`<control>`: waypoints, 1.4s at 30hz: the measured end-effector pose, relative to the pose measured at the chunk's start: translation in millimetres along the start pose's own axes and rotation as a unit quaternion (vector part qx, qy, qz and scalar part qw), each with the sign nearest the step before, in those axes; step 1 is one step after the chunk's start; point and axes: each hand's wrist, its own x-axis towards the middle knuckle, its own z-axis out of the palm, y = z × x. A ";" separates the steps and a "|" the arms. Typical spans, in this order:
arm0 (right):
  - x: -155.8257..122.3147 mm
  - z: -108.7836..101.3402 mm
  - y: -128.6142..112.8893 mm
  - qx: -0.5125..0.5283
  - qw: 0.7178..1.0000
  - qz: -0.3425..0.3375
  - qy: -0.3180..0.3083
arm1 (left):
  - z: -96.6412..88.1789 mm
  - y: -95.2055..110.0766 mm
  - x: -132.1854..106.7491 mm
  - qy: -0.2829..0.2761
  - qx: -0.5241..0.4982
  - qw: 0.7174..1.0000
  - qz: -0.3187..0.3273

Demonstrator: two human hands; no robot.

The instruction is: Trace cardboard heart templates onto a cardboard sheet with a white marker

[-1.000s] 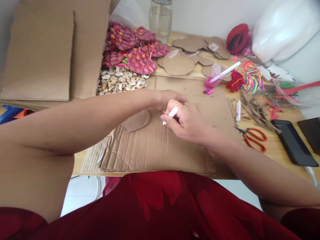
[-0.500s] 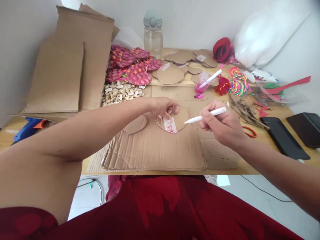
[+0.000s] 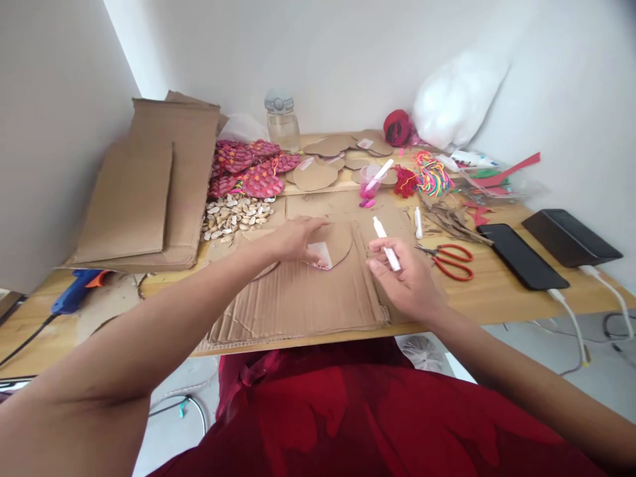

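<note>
My right hand (image 3: 408,277) holds a white marker pen (image 3: 380,228) between thumb and fingers, its tip pointing up and away from me. My left hand (image 3: 299,240) is open, thumb and fingers apart, at the left side of a rounded cardboard cutout (image 3: 340,240) with a pointed lower end and a white label. Whether the fingertips touch it, I cannot tell. The cutout lies on a larger cardboard sheet (image 3: 318,301). Another cut shape is partly hidden under my left forearm. To the right lies a white pen cap (image 3: 418,222).
Red-handled scissors (image 3: 453,257), a phone (image 3: 521,257) and a black box-shaped device (image 3: 571,235) are at right. Peanut shells (image 3: 236,215), decorated pink pieces (image 3: 261,179), a bottle (image 3: 283,126) and cardboard cutouts (image 3: 315,173) stand behind. Leaning cardboard (image 3: 129,199) and a blue glue gun (image 3: 74,291) are left.
The marker has lifted from the cutout's right edge and turned upward in my right hand. My left fingers have spread and shifted to the cutout's left side. The camera view has moved too.
</note>
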 end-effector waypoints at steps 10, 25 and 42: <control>-19.6 26.7 8.2 -0.105 0.990 -0.095 0.027 | 2.6 37.1 -13.2 0.054 0.042 0.993 -0.099; -21.2 28.2 14.0 -0.111 0.988 -0.096 0.056 | 44.9 6.6 -175.4 0.204 -0.191 0.914 -0.292; -25.3 62.6 -59.6 -0.252 0.952 -0.143 -0.099 | 72.9 10.8 -234.3 0.263 -0.058 0.955 -0.127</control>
